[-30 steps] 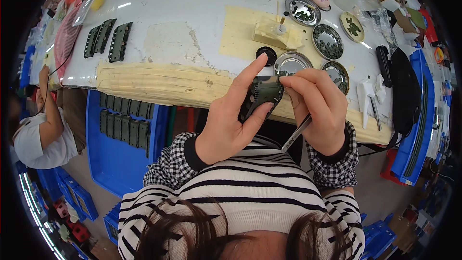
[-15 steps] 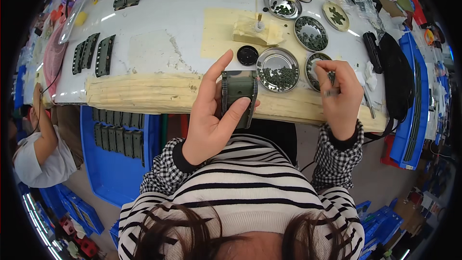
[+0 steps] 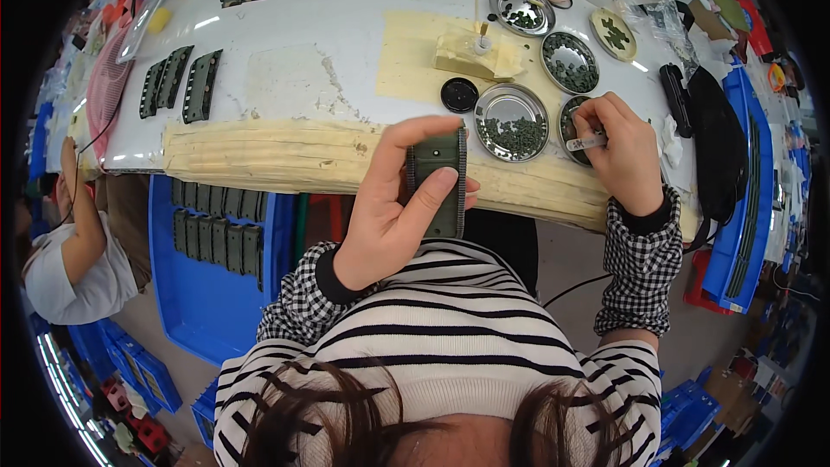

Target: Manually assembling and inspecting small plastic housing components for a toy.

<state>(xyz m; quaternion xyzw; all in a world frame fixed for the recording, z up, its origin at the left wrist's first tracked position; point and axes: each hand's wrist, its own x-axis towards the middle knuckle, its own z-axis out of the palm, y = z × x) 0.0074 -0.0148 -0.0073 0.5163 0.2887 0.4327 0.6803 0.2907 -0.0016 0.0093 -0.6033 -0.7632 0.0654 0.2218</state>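
My left hand (image 3: 389,216) pinches the stiff, light green track piece (image 3: 437,182) by its edges; right hand (image 3: 624,156), beside the steel dish (image 3: 512,121), grips tweezers (image 3: 586,143).

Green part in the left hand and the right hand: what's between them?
In the head view, a round metal dish of small dark pieces sits between the green part and the right hand.

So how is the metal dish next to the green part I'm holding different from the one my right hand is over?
The round metal dish beside the green tracked part lies fully open to view; the dish at the table edge is mostly covered by the right hand, which holds a slim tool over it. The open dish lies nearer the left hand. Both hold small dark green pieces.
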